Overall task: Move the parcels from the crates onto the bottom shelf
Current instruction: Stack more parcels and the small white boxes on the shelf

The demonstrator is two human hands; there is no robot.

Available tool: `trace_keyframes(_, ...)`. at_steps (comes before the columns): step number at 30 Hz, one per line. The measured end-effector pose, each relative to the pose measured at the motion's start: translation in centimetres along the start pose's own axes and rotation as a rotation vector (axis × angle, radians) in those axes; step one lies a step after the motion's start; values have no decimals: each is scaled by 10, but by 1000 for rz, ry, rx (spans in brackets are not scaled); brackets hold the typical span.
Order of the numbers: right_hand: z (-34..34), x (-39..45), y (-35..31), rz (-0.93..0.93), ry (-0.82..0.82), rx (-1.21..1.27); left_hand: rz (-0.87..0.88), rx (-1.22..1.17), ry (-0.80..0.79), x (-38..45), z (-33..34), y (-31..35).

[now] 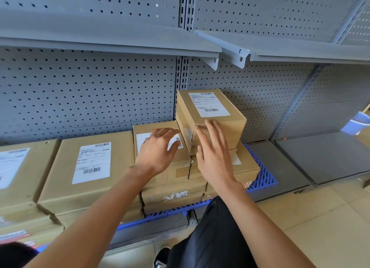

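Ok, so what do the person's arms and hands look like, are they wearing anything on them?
Both arms are bare as far up as the view shows, with no sleeves in sight. The left hand and right hand have no gloves, and no rings, watch or wristband can be seen on them.

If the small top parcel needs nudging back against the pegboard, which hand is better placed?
Right. The right hand lies open with its fingertips on the front edge of the small top parcel. The left hand hovers open over the lower parcel beside it.
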State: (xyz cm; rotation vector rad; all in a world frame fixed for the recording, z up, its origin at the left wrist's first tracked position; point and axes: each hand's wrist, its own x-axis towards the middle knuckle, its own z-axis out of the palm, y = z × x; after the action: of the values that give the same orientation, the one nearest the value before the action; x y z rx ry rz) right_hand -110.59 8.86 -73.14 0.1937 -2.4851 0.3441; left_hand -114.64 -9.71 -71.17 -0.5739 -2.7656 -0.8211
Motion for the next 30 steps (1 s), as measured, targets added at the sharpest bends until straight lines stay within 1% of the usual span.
trace_keyframes(6, 10, 10, -42, -133, -15, 91, -86, 141, 24, -27, -36, -10)
trace_keyframes(11, 28, 30, -92, -220, -26, 167, -201, 213, 47, -55, -74, -41)
trace_keyframes(15, 44, 41, -137, -245, -135, 228, -291, 291, 66, -80, -107, -69)
trace_keyframes(20, 58, 55, -202, -354, -231, 253, -391, 337, 91, -113, -145, -106)
trace_keyframes(25, 70, 59, -280, -453, -341, 253, -477, 366, 121, -152, -185, -153)
trace_keyframes(30, 79, 46, -368, -578, -447, 306, -585, 425, 147, -217, -234, -198)
